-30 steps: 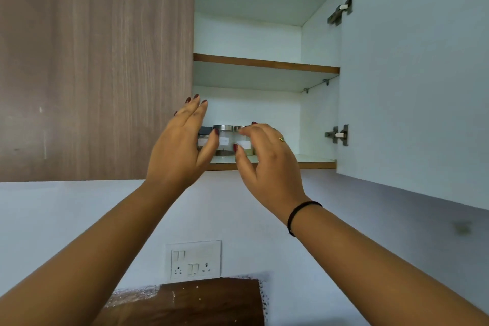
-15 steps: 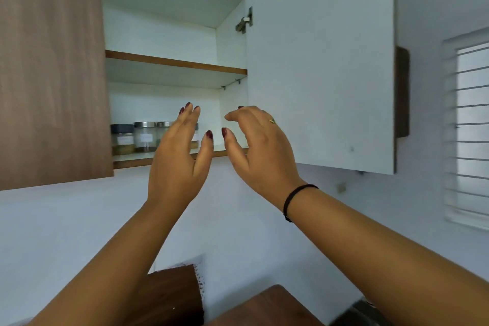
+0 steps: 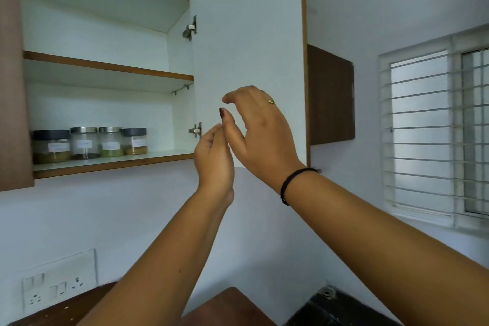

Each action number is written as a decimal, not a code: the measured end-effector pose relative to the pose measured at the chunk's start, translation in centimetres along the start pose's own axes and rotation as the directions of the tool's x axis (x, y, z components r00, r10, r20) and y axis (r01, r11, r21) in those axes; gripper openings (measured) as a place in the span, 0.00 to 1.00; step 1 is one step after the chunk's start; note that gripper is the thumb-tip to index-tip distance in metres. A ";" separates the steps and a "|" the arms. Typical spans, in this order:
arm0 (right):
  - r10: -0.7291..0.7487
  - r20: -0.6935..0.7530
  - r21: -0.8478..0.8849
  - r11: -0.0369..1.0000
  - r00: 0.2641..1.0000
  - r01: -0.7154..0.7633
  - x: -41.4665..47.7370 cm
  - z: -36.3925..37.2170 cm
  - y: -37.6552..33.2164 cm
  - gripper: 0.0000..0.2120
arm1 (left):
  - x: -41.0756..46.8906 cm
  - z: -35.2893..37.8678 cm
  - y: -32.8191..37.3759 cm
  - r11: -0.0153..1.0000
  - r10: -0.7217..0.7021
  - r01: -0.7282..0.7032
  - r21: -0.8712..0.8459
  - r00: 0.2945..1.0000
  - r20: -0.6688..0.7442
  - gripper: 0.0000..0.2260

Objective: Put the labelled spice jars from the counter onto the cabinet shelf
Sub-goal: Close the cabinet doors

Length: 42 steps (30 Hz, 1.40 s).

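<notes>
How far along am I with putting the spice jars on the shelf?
Done: four labelled spice jars stand in a row on the lower shelf. In hand: nothing; left hand and right hand are empty, before the open cabinet door. Left: counter mostly out of view, so remaining jars unknown.

four spice jars (image 3: 90, 144) in a row on bottom cabinet shelf (image 3: 111, 163), left side, open door (image 3: 248, 34) right of them, both hands before door

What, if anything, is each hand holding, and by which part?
Nothing is held. The left hand and right hand are both empty; the four spice jars stand on the shelf.
</notes>
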State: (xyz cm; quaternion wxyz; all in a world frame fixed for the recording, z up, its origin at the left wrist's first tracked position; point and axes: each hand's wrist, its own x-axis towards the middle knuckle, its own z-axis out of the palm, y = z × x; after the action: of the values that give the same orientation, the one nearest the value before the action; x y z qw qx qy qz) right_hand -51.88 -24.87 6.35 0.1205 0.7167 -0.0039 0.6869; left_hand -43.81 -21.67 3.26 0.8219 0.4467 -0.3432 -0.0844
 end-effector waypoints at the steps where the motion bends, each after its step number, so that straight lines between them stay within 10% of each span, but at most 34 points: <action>1: 0.009 -0.004 0.005 1.000 1.000 -0.009 0.0 -0.4 0.7 0.08 | 0.0 0.8 -0.8 0.996 -0.080 0.080 -0.032 0.997 -0.002 0.18; 14: 0.395 -0.034 0.054 0.918 0.918 -0.393 -2.8 -3.1 10.7 0.12 | -2.0 8.6 -8.1 0.765 -0.573 0.557 -0.325 0.818 0.051 0.23; 28: 0.582 0.231 0.194 0.757 0.779 -0.623 -5.1 -1.6 14.2 0.24 | -2.4 11.3 -9.7 0.721 -0.523 0.503 -0.476 0.846 0.101 0.14; 42: 0.474 0.106 0.297 0.824 0.874 -0.483 -5.6 0.4 10.3 0.22 | -3.4 7.0 -7.7 0.724 -0.522 0.488 -0.487 0.849 0.074 0.11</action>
State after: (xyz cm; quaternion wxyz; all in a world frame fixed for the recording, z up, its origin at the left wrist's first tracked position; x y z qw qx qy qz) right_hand -53.61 -35.85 2.60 -0.1714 0.7120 -0.0756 0.6767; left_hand -49.55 -29.42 -1.91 0.8642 0.3033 -0.1474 -0.3734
